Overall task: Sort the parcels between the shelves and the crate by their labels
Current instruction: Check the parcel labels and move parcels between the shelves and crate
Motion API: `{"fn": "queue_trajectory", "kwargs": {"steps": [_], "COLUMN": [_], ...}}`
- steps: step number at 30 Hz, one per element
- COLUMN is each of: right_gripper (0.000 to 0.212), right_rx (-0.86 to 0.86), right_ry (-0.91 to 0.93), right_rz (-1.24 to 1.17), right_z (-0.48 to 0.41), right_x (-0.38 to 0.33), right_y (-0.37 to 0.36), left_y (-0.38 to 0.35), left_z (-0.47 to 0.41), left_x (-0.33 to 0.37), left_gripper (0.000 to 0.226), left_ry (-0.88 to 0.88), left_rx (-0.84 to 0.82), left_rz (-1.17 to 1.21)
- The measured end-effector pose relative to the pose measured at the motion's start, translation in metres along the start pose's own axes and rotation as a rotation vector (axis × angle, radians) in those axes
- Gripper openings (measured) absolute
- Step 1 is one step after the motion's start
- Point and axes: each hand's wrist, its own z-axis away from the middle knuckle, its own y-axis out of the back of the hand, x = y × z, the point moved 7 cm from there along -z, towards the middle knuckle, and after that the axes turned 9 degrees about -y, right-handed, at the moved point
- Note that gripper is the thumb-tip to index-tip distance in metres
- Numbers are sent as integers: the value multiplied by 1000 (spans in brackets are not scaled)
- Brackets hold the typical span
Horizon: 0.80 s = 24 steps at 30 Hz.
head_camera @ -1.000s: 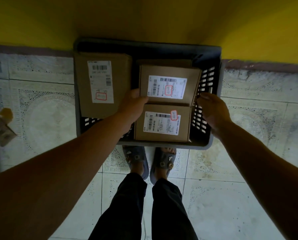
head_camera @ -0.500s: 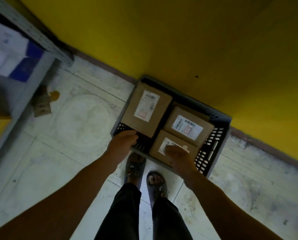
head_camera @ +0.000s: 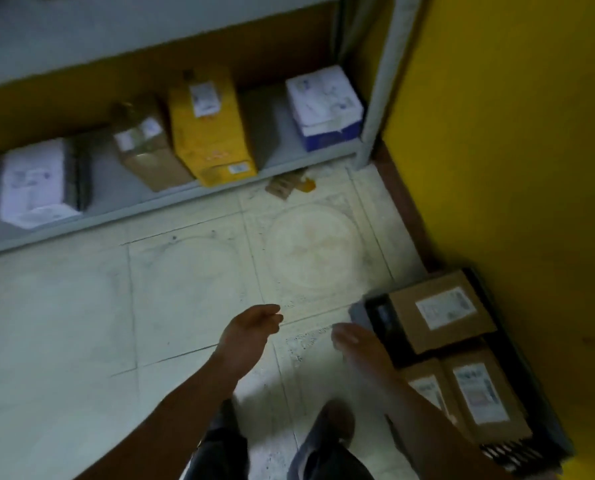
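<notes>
The crate (head_camera: 357, 310) stands on the floor (head_camera: 81, 306) against the yellow wall (head_camera: 497, 168). Its three brown parcels (head_camera: 441, 311) lie label-up, evidently for reading. The left hand (head_camera: 251, 329) hangs over the tiles, its grip loosely curled on nothing. The right hand (head_camera: 358, 346), blurred, is just beside the crate corner, and its grip appears slack and empty. Four shelf parcels (head_camera: 209, 133) rest on the lowest shelf (head_camera: 150, 206).

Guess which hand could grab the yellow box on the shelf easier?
Probably the left hand: it is empty, over the floor, nearer the yellow box. The right hand is empty too, but farther off beside the crate.
</notes>
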Motion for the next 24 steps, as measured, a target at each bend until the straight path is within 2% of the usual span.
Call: {"fn": "queue_trajectory", "kwargs": {"steps": [4,7,11,16,20,24], "right_gripper": [24,20,23,26,15,19], "right_rx": [-49,-114,-208,-265,-356,-364], "right_ry": [54,54,73,57,59,35], "right_rz": [96,153,271,399,480,515], "right_z": [6,14,35,65,75,64], "right_x": [-57,-86,-120,-147,-181,-200], "right_y": [-93,-162,-292,-415,-517,-565], "left_y": [107,170,284,394,492,540], "left_z": [27,38,68,104,122,122], "left_x": [-25,-51,-99,-144,-170,-182], "left_gripper": [16,19,21,23,21,21], "left_ry": [-3,9,43,86,90,110], "left_rx": [175,253,406,478,558,598], "left_rz": [125,209,333,466,515,528]}}
